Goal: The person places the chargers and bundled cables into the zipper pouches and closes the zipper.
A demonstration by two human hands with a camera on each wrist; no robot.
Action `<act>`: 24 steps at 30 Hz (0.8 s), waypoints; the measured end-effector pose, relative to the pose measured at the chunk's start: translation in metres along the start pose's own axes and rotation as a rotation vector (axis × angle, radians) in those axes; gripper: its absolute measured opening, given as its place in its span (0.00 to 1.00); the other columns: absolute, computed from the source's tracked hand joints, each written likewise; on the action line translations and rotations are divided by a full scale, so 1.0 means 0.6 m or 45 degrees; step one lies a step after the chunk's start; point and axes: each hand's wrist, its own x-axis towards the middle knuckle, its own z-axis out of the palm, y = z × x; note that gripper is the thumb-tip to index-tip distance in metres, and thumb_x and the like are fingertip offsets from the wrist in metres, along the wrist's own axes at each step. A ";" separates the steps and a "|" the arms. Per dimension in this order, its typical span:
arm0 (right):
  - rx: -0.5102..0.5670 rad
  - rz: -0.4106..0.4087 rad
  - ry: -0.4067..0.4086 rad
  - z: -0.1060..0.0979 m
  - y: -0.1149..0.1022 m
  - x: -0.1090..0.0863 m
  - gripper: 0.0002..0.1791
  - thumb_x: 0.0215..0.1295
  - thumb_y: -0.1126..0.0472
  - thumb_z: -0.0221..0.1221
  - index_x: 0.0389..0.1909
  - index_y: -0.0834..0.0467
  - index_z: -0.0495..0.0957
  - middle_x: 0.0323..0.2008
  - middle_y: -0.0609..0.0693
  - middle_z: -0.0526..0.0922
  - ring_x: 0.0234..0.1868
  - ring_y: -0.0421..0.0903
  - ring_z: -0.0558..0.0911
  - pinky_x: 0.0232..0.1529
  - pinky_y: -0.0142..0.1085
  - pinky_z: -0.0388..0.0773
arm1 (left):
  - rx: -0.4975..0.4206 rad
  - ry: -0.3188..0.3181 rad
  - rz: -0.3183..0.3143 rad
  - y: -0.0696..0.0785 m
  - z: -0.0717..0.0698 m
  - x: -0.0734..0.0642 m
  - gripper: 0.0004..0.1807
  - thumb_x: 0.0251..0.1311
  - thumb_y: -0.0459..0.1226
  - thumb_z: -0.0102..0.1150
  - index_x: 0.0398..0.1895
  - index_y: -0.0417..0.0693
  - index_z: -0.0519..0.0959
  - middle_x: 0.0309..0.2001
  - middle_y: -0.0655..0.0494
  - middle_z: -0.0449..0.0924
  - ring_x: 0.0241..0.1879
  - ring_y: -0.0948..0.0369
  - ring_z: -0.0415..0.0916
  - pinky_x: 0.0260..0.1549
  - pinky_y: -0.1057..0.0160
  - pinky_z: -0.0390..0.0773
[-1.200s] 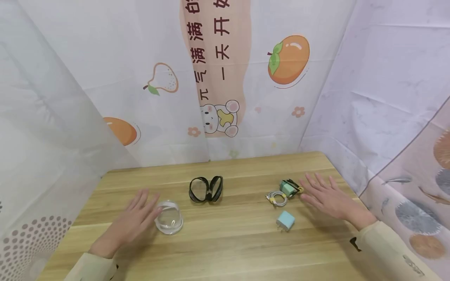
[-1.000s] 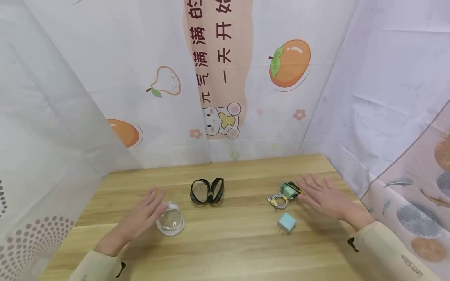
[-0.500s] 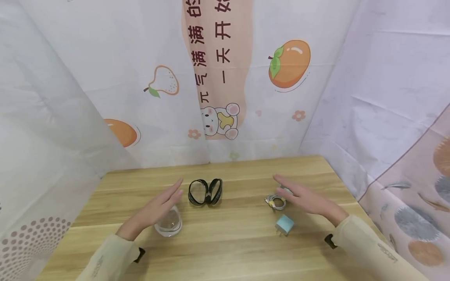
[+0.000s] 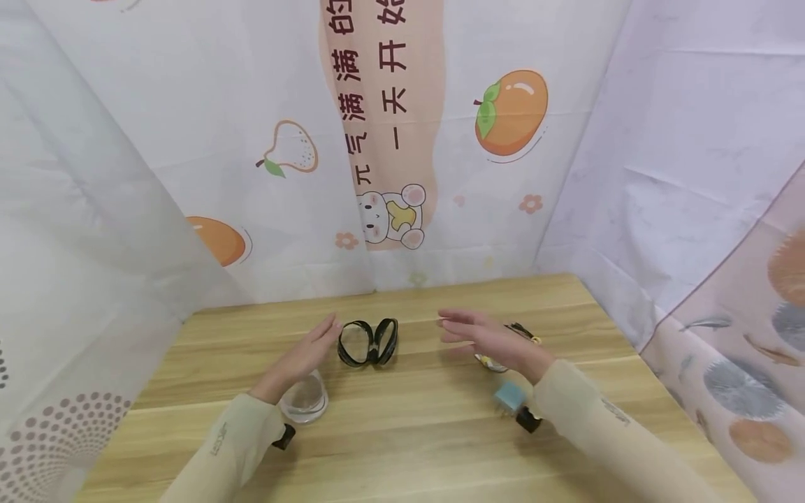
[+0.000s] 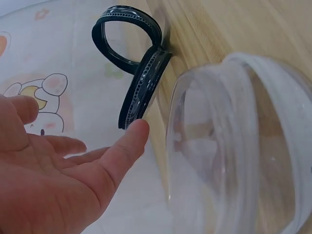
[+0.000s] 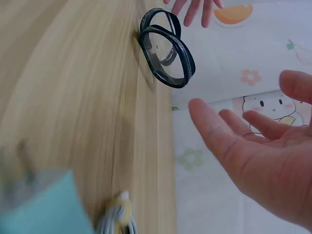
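Note:
My left hand [image 4: 300, 358] hovers with straight fingers, its tips beside the left edge of a small black-rimmed zip case [image 4: 374, 354]. That case stands spread open in two round loops; zipper teeth show on its rim [image 5: 146, 78] in the left wrist view. Below the left hand lies a round clear case with a white rim [image 4: 306, 418], partly covered by the wrist. To the right of the black case, my right hand [image 4: 493, 341] hangs over the table, fingers extended and holding nothing. It partly hides a coiled grey cable with yellow ties [image 4: 489, 364].
A light blue plug charger [image 4: 510, 395] lies under the right wrist. Behind the right hand shows a black cord with a yellow end [image 4: 523, 331]. The wooden table [image 4: 402, 447] ends at a printed cloth backdrop [image 4: 402, 272], with cloth on both sides.
Both hands have moved inward toward the black case, the left one rightward and the right one leftward. The right hand now covers the green charger. The objects have stayed in place.

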 end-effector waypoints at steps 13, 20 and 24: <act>0.146 0.147 0.179 0.096 0.019 0.108 0.36 0.79 0.56 0.51 0.78 0.66 0.50 0.73 0.71 0.60 0.69 0.70 0.65 0.64 0.58 0.70 | -0.149 0.023 -0.118 0.000 0.012 0.006 0.53 0.72 0.69 0.32 0.81 0.39 0.36 0.77 0.31 0.46 0.62 0.33 0.71 0.69 0.35 0.51; 0.082 0.147 0.229 0.118 0.038 0.137 0.38 0.77 0.57 0.55 0.76 0.72 0.50 0.72 0.71 0.62 0.68 0.67 0.69 0.61 0.57 0.73 | -0.239 0.033 -0.117 0.003 0.028 0.020 0.49 0.76 0.62 0.37 0.80 0.34 0.39 0.75 0.27 0.48 0.68 0.33 0.61 0.60 0.43 0.72; 0.107 0.140 0.240 0.122 0.047 0.145 0.36 0.76 0.61 0.56 0.76 0.71 0.52 0.72 0.70 0.62 0.65 0.67 0.72 0.58 0.55 0.77 | -0.311 0.058 -0.105 0.006 0.035 0.029 0.46 0.78 0.59 0.39 0.80 0.34 0.40 0.74 0.27 0.51 0.65 0.33 0.67 0.56 0.44 0.77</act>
